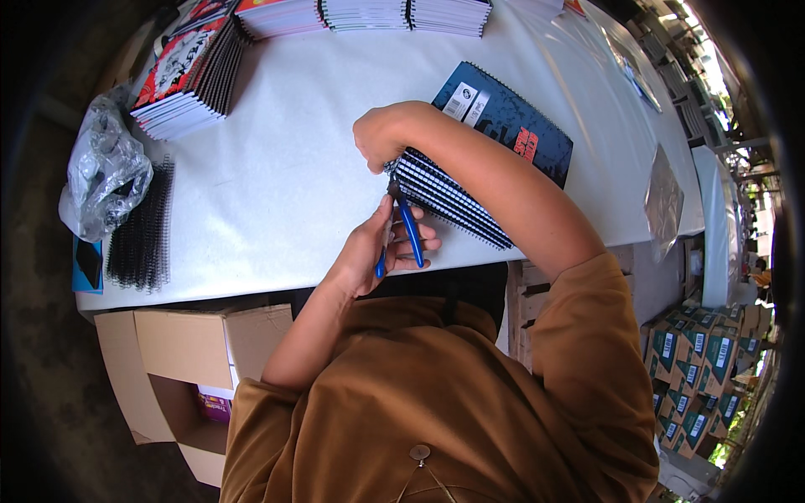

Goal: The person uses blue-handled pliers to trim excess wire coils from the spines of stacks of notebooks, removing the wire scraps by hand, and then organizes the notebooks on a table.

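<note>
My left hand (377, 243) holds blue-handled pliers (412, 230), the handles spread a little between thumb and fingers. The jaws point away from me, at the left corner of a stack of spiral notebooks (457, 201) with black coil bindings facing me. My right arm reaches across the stack. At that same corner my right hand (383, 137) is bent down with curled fingers, and what they pinch is hidden. A dark blue notebook cover (503, 113) with red lettering and a white label shows behind the right forearm.
More spiral notebooks stand in a stack (189, 80) at the far left and in a row (365, 15) along the back. Black plastic coils (141, 230) and a crumpled clear bag (109, 172) lie at the table's left edge. An open cardboard box (180, 348) stands below; cartons (700, 369) are piled at right.
</note>
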Available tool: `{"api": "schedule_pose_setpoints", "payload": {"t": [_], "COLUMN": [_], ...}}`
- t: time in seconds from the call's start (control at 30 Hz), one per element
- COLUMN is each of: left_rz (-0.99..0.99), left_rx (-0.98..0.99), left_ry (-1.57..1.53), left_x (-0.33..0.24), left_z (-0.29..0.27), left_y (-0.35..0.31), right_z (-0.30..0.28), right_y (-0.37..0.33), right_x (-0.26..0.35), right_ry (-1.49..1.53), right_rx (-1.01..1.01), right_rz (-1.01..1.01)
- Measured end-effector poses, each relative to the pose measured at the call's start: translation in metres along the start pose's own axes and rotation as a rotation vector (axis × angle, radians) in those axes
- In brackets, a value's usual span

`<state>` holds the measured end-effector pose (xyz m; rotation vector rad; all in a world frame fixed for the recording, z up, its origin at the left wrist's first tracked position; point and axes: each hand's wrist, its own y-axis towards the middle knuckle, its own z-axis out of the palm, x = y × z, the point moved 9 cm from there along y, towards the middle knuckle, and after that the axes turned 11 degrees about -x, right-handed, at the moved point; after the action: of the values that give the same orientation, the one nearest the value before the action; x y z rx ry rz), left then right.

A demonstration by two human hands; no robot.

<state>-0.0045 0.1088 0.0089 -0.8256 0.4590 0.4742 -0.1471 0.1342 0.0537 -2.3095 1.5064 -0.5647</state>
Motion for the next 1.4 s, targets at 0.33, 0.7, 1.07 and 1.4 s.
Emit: {"api": "schedule_pose_setpoints", "payload": {"t": [0.33, 0.7, 1.07, 1.4], "left_rz": [-0.007, 0.001, -0.009, 0.023], "left_rx": [-0.021, -0.058, -0.141, 0.079], "left_ry": [0.033, -0.029, -0.055, 0.025], "left_x": [-0.006, -0.012, -0.015, -0.013], "left_z": [0.003, 0.018, 0.022, 0.031], "left_y": [0.000, -0.004, -0.010, -0.013], "right_z": [-0.008, -0.013, -0.018, -0.013], "right_y": [-0.004, -0.007, -0.012, -0.004], "right_x": [0.004, 0.001, 0.001, -0.016], "right_ry": [-0.034, 0.086, 0.096, 0.164], "right_rx": [-0.048, -0.113, -0.158, -0.201], "right_rz": [-0.002, -0.003, 0.001, 0.094]}}
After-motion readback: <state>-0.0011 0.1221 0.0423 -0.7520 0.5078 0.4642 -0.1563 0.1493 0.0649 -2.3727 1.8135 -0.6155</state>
